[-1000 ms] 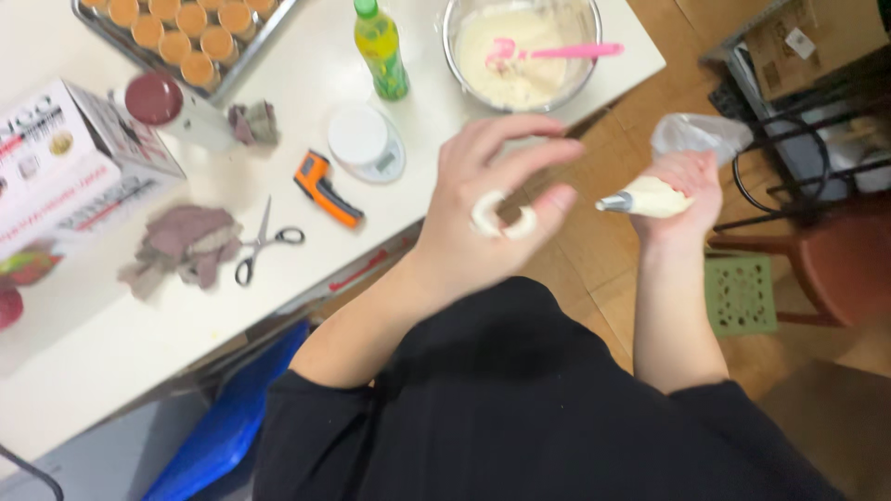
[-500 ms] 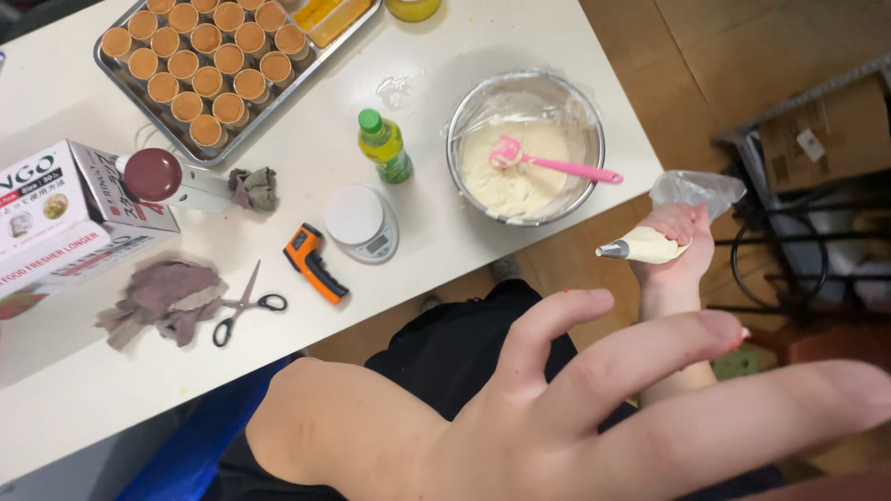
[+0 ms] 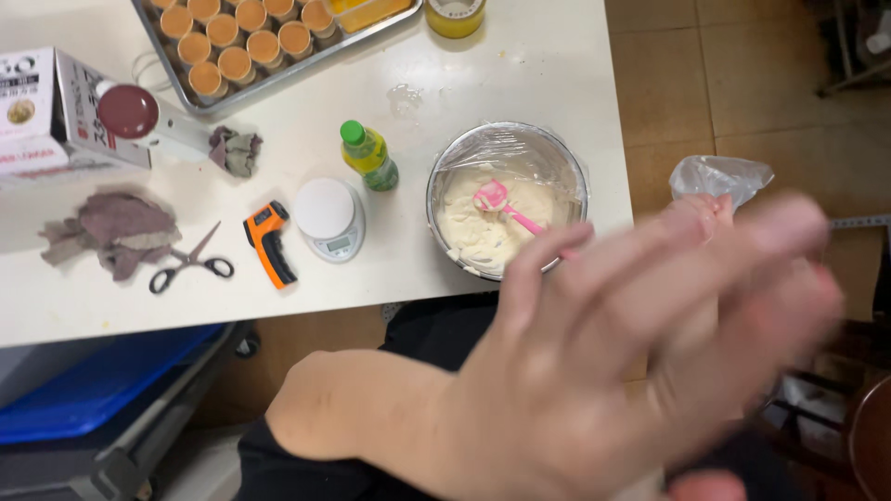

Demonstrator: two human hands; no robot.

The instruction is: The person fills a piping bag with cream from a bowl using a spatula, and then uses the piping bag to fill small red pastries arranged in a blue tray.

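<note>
Piping bag [image 3: 719, 176], clear plastic, shows just past the fingertips of the left hand [image 3: 594, 371], which is blurred, spread open close to the camera and grasping nothing. Whatever grips the bag is hidden behind it, so I cannot tell how the right hand stands. Beyond the fingers sits a steel bowl [image 3: 557, 158] of cream with a pink spatula [image 3: 501, 204]; farther left are a round scale [image 3: 329, 218] and a green bottle [image 3: 369, 158].
</note>
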